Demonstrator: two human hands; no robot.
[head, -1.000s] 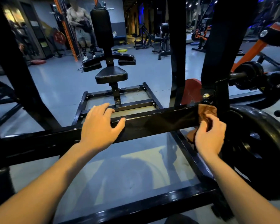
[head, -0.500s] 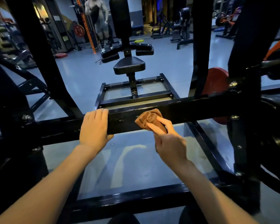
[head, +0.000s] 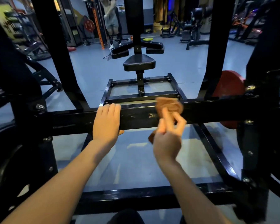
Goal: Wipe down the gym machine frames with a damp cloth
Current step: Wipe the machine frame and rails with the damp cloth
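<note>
Right hand [head: 167,141] holds cloth [head: 169,106] on crossbar [head: 71,120]

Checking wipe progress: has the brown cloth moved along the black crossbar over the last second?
Yes. The cloth travelled leftward along the crossbar, from the upright near the red plate toward the left hand, now blurred mid-bar in the right hand.
</note>
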